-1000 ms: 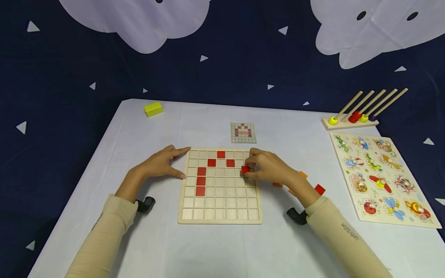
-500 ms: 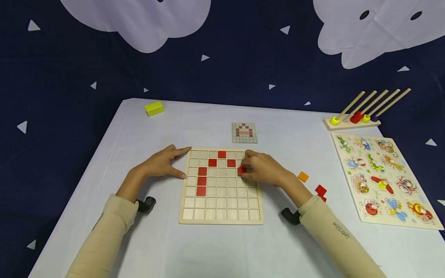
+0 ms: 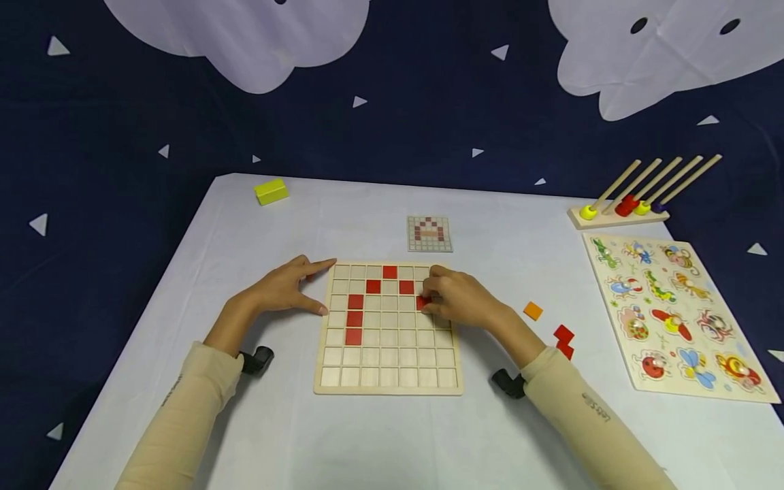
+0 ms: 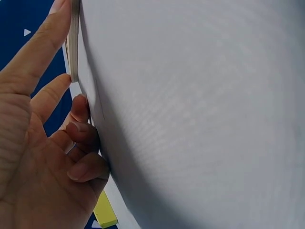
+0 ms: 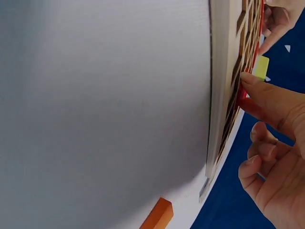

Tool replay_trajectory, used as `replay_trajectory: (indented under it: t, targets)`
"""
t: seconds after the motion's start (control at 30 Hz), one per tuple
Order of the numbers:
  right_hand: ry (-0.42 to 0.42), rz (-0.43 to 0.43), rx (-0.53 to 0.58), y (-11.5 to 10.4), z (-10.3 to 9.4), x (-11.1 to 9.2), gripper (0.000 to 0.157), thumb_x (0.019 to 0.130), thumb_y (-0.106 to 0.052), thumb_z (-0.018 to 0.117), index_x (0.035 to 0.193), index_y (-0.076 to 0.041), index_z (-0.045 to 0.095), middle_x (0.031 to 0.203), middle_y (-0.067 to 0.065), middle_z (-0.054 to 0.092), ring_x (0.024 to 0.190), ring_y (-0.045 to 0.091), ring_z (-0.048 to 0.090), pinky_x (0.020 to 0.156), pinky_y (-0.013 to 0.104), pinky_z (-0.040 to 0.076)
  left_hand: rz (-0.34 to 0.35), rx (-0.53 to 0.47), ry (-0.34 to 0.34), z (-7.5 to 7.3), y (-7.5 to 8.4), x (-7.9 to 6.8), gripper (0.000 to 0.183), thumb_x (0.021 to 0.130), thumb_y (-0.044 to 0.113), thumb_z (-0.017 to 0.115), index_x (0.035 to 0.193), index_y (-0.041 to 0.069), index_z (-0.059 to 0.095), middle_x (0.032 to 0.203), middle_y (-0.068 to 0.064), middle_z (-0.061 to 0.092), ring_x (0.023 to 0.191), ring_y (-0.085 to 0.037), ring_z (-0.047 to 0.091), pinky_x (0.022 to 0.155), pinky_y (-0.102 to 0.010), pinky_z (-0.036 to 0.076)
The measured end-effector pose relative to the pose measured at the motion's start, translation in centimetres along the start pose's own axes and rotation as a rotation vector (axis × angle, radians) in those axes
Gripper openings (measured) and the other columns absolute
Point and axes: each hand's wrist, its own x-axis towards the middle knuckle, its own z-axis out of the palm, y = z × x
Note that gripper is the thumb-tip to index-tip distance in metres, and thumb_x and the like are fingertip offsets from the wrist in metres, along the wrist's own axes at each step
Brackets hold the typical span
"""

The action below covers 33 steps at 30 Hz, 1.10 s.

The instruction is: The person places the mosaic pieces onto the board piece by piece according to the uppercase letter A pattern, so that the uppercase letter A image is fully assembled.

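Note:
A wooden grid board lies on the table, with several red square tiles set in its cells, rising from the left side to a peak and down on the right. My left hand rests along the board's left side. Its index finger touches the top corner and its thumb the side edge, while the other fingers curl loosely. Over the right part of the grid, my right hand pinches a red square tile between thumb and index finger. In the right wrist view that red tile is right at the grid.
Behind the board lies a small pattern card. An orange tile and loose red tiles lie near my right forearm. Farther right are an insect puzzle board and a peg stand with beads. A yellow block sits back left.
My right hand has moved slightly left with the red tile, toward a cell in the grid's third row. Loose tiles beside the forearm show more now. The left hand has stayed still.

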Motion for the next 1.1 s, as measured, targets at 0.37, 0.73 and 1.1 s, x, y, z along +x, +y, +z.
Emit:
replay_trajectory:
  t: [0.37,0.73,1.1]
  targets:
    - [0.0,0.099,0.071,1.3,-1.7,-3.0,0.029,0.084,-0.025,0.08,0.106,-0.006,0.076,0.093,0.002,0.059,0.077,0.015,0.054,0.072,0.032,0.045,0.009,0.007,-0.011,0.2,0.1,0.4,0.102,0.068,0.04,0.09,0.154,0.019,0.039,0.097,-0.006,0.044,0.086,-0.02,0.039,0.076,-0.034,0.035]
    - [0.044,0.23,0.047,4.6,-3.4,-7.8,0.029,0.084,-0.019,0.079,0.108,-0.002,0.075,0.092,0.004,0.059,0.079,0.021,0.053,0.072,0.034,0.045,0.026,0.002,-0.007,0.0,-0.1,0.0,0.101,0.069,0.041,0.09,0.154,0.018,0.039,0.096,-0.006,0.043,0.083,-0.02,0.037,0.075,-0.035,0.034]
    - [0.107,0.316,0.034,7.3,-4.2,-13.2,0.023,0.083,-0.019,0.081,0.102,-0.006,0.076,0.089,0.001,0.059,0.078,0.018,0.052,0.07,0.033,0.043,0.04,0.017,-0.008,-0.2,0.0,0.0,0.101,0.07,0.04,0.089,0.154,0.016,0.039,0.096,-0.007,0.044,0.086,-0.02,0.039,0.076,-0.035,0.034]
